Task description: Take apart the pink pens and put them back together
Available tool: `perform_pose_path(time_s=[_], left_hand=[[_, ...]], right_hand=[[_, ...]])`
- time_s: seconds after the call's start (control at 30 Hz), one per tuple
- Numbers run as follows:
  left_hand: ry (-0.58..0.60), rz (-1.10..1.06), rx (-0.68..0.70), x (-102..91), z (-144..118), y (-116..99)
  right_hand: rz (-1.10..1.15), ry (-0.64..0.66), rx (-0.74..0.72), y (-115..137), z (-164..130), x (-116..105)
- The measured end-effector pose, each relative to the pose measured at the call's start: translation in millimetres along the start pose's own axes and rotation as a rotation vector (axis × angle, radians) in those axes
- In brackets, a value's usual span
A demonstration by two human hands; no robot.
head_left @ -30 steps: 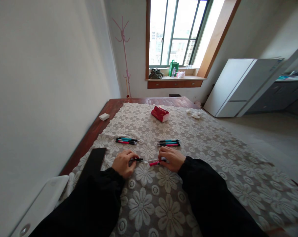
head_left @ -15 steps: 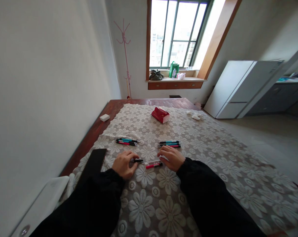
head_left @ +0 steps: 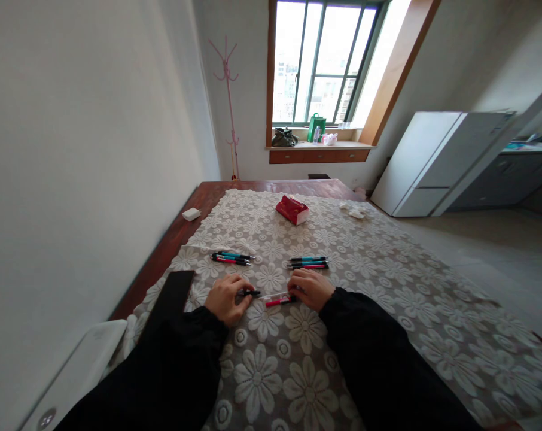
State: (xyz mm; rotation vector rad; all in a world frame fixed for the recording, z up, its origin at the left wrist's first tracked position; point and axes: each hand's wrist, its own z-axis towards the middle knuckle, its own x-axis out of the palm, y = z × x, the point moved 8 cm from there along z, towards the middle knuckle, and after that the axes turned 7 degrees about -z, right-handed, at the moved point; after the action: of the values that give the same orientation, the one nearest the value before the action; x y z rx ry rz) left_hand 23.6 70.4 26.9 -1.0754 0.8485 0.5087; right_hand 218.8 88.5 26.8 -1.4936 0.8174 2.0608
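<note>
My left hand [head_left: 224, 297] pinches the black end piece [head_left: 252, 293], and my right hand [head_left: 311, 288] pins the pink pen [head_left: 277, 301]; both lie crosswise, left to right, on the lace cloth [head_left: 387, 281]. Open cloth lies nearer me, pen bundles [head_left: 309, 261] just beyond.

The right hand [head_left: 311, 288] hides the pen's [head_left: 277, 301] end.

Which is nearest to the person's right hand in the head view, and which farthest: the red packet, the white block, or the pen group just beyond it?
1. Pen group, just beyond the right hand.
2. Red packet, mid-cloth, farther back.
3. White block, far left on the bare wood.
</note>
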Motion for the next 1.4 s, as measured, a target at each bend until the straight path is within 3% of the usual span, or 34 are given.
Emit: perform_pose_path(time_s=[0.4, 0.63, 0.97, 1.4], left_hand=[[0.001, -0.001, 0.003, -0.3, 0, 0], [-0.001, 0.006, 0.005, 1.1, 0, 3], [0.002, 0.000, -0.005, 0.5, 0, 4], [0.003, 0.002, 0.006, -1.3, -1, 0]], right_hand=[[-0.002, 0.000, 0.019, -3, -1, 2], [0.039, -0.068, -0.056, 10, -3, -15], [0.067, 0.091, -0.050, 13, -3, -4], [0.077, 0.056, -0.088, 17, -3, -6]])
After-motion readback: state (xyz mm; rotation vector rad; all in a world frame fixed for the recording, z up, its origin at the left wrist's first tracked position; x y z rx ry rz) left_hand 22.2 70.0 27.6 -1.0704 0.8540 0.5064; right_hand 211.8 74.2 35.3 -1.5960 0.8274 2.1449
